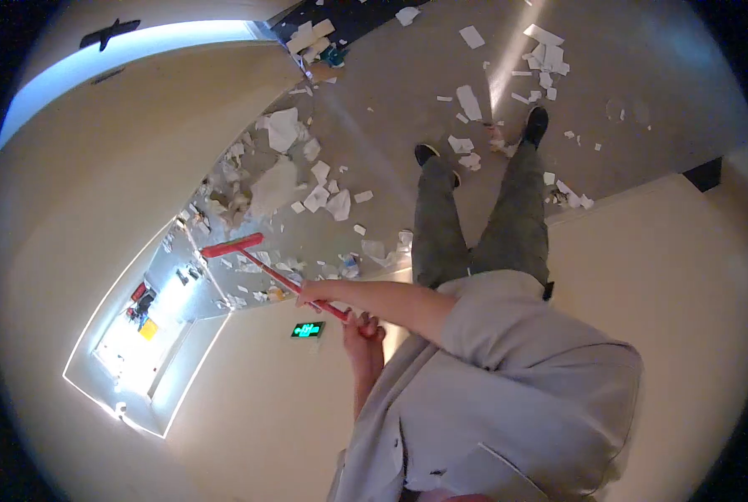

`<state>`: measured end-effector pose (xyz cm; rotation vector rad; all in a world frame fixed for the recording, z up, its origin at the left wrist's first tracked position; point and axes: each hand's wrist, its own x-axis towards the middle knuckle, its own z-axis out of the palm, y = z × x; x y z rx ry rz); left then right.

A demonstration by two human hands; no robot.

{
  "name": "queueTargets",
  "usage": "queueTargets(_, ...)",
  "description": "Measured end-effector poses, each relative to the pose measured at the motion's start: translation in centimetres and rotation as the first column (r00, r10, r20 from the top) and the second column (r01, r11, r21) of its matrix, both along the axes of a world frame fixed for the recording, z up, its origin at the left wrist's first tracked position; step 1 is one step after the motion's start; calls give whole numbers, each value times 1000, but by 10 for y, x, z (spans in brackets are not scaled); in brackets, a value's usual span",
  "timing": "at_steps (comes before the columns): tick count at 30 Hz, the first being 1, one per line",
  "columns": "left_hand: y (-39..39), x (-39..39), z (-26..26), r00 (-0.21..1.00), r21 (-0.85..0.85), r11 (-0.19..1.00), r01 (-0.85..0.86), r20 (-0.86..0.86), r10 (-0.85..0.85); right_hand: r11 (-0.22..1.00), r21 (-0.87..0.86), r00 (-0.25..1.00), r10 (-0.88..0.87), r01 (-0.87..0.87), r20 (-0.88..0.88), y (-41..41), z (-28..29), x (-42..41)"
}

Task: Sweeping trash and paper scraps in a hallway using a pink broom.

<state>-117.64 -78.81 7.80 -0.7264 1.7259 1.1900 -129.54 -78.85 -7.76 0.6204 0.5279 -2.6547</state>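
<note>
My right hand (311,293) is closed around the red handle (276,276) of a push broom, my bare forearm crossing my body towards the left. My left hand (364,329) grips the same handle nearer its upper end. The broom's long red head (232,245) is over the littered floor by a lit doorway. Crumpled white paper (283,128), a large pale crumpled sheet (275,188) and small scraps (338,205) lie heaped along the left wall.
More paper pieces (546,56) lie scattered beyond my shoes (535,125). Walls stand on both sides. Several objects, one a yellow item (148,329), are in the bright room past the doorway (198,257). A green exit sign (307,330) is on the wall.
</note>
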Motion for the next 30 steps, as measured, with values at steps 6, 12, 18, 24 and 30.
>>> queueTargets(6, -21, 38, -2, 961, 275, 960, -46, 274, -33, 955, -34, 889, -288, 296, -356, 30, -12, 73)
queueTargets(12, 22, 37, -14, 705, 410, 912, -5, 649, -287, 748, 202, 774, -620, 633, -128, 58, -98, 137)
queueTargets(18, 67, 91, -36, 569, 353, 824, 443, 599, -563, 282, 937, 366, -866, -207, 341, 118, -88, 260)
queueTargets(24, 142, 194, -118, 145, 343, 317, 884, 445, -884, 380, 756, -204, -809, 532, 551, 188, -151, 424)
queueTargets(30, 223, 298, -208, -171, 432, -225, 873, -159, -972, 391, 918, -246, -898, -68, 364, 271, -165, 557)
